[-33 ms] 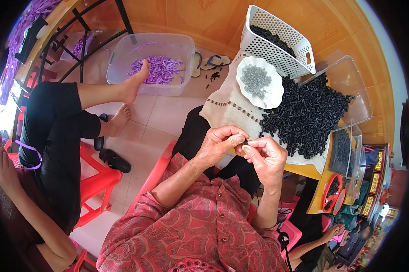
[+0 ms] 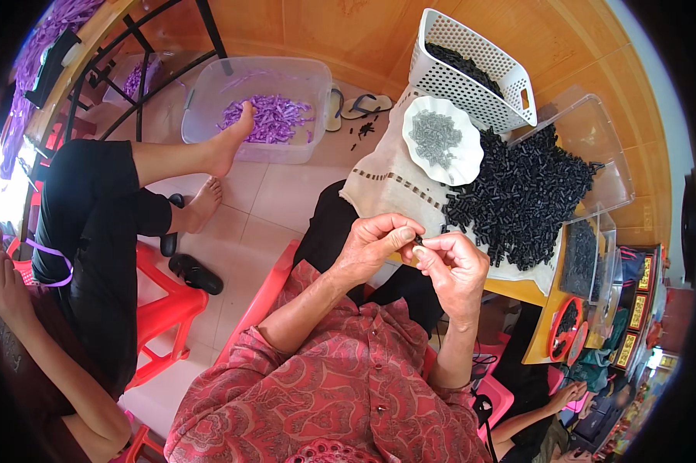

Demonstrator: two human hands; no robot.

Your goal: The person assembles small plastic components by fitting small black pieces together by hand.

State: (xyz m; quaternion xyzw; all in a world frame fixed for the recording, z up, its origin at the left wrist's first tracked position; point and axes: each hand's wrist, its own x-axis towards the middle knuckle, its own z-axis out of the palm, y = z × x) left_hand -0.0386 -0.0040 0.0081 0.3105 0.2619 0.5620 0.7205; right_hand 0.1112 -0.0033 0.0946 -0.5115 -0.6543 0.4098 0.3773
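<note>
Between my fingertips is a small black piece [image 2: 418, 241], mostly covered by the fingers. My left hand [image 2: 375, 245] pinches it from one side, thumb against forefinger. From the other side my right hand [image 2: 453, 272] is closed on it too, so the two hands nearly touch. Just beyond them a big heap of short black tube-like pieces [image 2: 518, 201] covers much of a cream cloth [image 2: 390, 189]. A white wavy-edged dish [image 2: 465, 166] at the heap's left side holds many small grey pieces [image 2: 435, 137].
Behind the dish stands a white perforated basket [image 2: 477, 94] with black pieces inside. Clear plastic boxes [image 2: 606, 258] and a red round container [image 2: 568, 328] are at the right. On the floor, a clear tub [image 2: 255, 73] holds purple strips. Another person's legs [image 2: 93, 185] and a red stool [image 2: 166, 309] are at left.
</note>
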